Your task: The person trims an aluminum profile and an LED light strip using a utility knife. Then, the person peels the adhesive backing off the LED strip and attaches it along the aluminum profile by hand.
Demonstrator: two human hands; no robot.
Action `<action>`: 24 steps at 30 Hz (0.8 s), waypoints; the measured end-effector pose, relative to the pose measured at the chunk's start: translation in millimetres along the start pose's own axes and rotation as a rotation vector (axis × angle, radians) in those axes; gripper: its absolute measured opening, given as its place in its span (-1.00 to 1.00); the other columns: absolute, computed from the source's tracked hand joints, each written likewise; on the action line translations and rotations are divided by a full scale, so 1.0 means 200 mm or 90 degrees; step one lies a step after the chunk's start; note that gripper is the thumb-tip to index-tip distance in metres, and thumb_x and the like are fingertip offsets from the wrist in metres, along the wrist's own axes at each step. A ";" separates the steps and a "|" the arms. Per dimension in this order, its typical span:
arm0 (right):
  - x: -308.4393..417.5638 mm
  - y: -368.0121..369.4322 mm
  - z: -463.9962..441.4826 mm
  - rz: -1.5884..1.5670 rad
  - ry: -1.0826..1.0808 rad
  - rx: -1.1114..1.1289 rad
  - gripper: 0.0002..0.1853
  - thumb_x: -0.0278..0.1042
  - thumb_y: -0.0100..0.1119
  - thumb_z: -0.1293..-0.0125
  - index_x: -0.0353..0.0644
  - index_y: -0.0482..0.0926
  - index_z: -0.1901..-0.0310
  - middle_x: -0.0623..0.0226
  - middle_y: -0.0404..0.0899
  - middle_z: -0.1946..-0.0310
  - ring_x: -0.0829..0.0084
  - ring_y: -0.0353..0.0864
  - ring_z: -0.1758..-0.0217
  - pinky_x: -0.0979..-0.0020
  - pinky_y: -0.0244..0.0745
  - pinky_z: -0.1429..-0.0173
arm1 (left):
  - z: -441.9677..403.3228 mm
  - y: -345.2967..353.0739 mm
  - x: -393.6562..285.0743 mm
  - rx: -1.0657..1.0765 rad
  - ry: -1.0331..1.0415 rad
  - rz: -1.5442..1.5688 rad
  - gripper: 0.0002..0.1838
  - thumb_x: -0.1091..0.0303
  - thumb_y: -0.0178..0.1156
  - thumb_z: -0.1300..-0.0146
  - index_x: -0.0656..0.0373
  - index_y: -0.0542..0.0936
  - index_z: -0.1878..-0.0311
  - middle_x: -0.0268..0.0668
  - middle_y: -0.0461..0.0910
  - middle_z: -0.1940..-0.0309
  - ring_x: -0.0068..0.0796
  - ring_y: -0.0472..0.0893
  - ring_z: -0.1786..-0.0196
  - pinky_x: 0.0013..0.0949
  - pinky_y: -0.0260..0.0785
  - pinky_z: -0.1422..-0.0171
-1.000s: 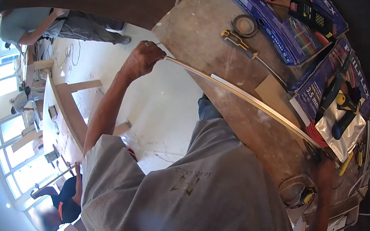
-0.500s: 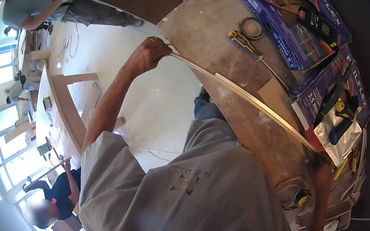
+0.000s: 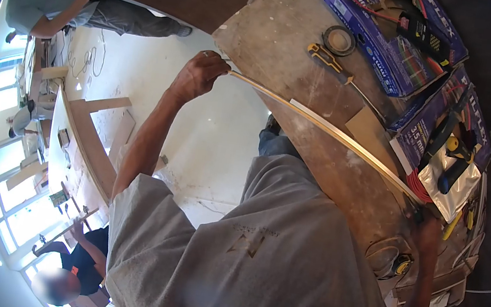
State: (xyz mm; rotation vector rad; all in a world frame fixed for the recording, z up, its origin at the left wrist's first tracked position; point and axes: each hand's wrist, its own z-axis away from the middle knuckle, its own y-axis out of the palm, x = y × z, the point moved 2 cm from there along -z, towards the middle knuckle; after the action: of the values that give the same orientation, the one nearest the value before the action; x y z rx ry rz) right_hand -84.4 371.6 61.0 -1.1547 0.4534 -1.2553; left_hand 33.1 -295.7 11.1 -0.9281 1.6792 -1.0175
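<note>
A long, thin, shiny gold-coloured strip (image 3: 330, 129) runs slantwise over the worn wooden tabletop (image 3: 323, 180). Its far left end is pinched in my left hand (image 3: 202, 75), just past the table's edge. At the other end, in shadow, my right hand (image 3: 426, 232) is closed around the strip; a small dark shape by its fingers is too dim to name. A short white piece (image 3: 302, 106) lies along the strip. Near my right hand rests a yellow-and-black tape measure (image 3: 402, 264).
A yellow-handled screwdriver (image 3: 330, 64), a roll of tape (image 3: 339, 40) and purple cable boxes (image 3: 367, 45) lie on the table. A silver packet (image 3: 451, 189) sits beside my right hand. Co-workers stand at left, one in a dark shirt (image 3: 94, 258) by a curved counter (image 3: 80, 149).
The strip and both my hands stay almost in place, the view shifting slightly. At lower left, the dark-shirted co-worker's arm and the long piece in hand have moved a little.
</note>
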 end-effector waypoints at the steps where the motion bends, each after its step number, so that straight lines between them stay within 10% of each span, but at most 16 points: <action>1: 0.00 -0.01 0.00 0.010 0.022 0.023 -0.63 -0.20 0.54 -0.24 -0.27 0.71 0.05 -0.08 0.76 0.21 -0.22 0.74 0.10 -0.08 0.63 0.06 | -0.01 0.00 -0.01 0.001 -0.001 0.001 -0.82 0.61 0.41 -0.18 0.24 0.73 0.14 -0.24 0.71 0.28 -0.20 0.70 0.12 -0.15 0.57 -0.04; 24: -0.04 0.00 0.02 0.040 0.100 0.029 -0.59 -0.06 0.53 -0.26 -0.23 0.72 0.05 -0.08 0.75 0.23 -0.23 0.72 0.05 -0.10 0.61 -0.01 | 0.00 -0.02 0.02 0.036 -0.015 0.017 -0.77 0.68 0.35 -0.14 0.24 0.75 0.13 -0.25 0.75 0.25 -0.21 0.73 0.03 -0.17 0.58 -0.12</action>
State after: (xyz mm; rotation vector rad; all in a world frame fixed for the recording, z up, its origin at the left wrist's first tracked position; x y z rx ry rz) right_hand -83.8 379.1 59.5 -1.0010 0.5700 -1.3005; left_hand 32.9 -301.6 13.7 -0.8755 1.6310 -1.0270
